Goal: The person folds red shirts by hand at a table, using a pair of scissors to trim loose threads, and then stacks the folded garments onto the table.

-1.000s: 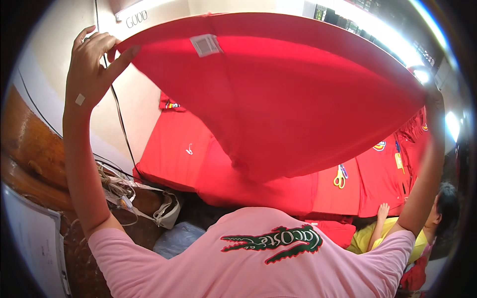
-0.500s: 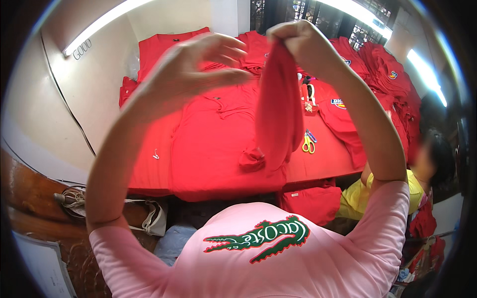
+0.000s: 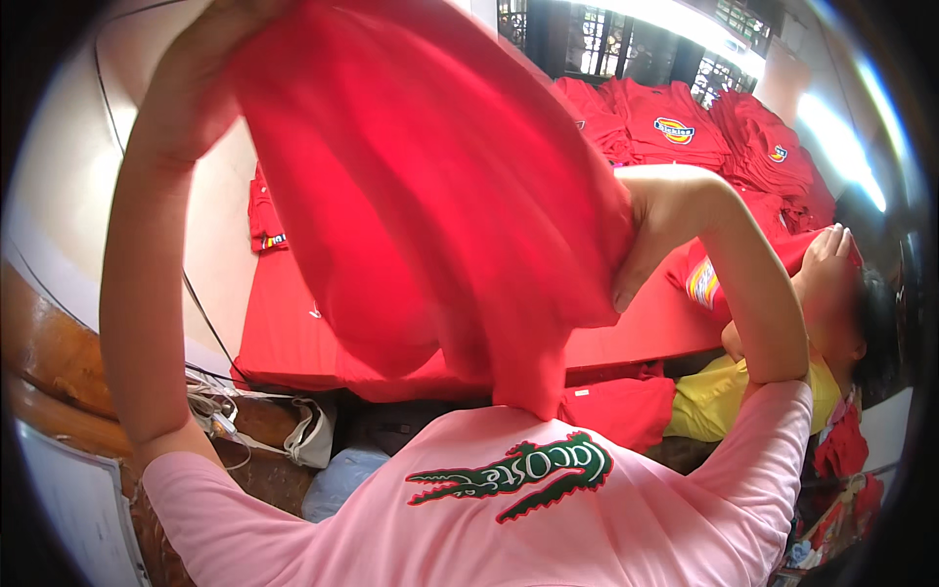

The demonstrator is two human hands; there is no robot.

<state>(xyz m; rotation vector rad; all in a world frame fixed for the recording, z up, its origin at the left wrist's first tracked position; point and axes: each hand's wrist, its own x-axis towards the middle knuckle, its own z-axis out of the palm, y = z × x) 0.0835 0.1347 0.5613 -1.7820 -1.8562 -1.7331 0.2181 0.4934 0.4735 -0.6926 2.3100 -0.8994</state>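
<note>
A red T-shirt hangs spread open in the air before me, blurred a little by motion and draping down toward my chest. At the top left, my left hand is closed on its upper edge, the fingertips partly out of sight. My right hand grips the right side of the cloth lower down, its fingers tucked behind the fabric. Much of the red-covered table behind is hidden by the shirt.
Piles of red shirts with printed logos lie at the far right. A person in a yellow top sits close on my right, holding red cloth. White cables and a white strap lie at the lower left.
The bunched red cloth that hung from my right hand is now spread between both hands. My left hand has moved left and up and taken hold; my right hand has come down and right.
</note>
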